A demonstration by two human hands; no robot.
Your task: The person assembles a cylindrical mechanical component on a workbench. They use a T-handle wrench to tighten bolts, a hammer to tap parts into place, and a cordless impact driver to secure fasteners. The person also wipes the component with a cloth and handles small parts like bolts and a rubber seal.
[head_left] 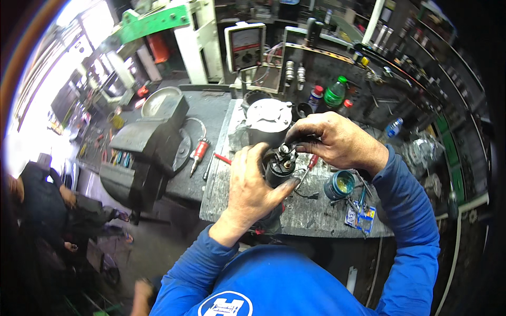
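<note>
A black cylindrical part with metal terminals on top, which looks like a starter solenoid [279, 173], stands upright at the middle of the worn workbench [311, 215]. My left hand [246, 185] is wrapped around its left and near side, thumb across the front. Over its top, my right hand [333, 138] pinches thumb and fingers together beside the terminals; whatever lies between the fingertips is hidden. Just behind stands a larger round machine with a silver end cover [269, 114]. A red-handled screwdriver [313, 161] lies to the right of the solenoid.
Right of my hands are a tin of yellowish grease [331, 190] and a blue card [360, 216] among small tools. A big vise [139, 145] and a red tool [200, 150] are at left. Behind stand a multimeter [246, 46] and green bottle [335, 94]. A person [45, 203] is at far left.
</note>
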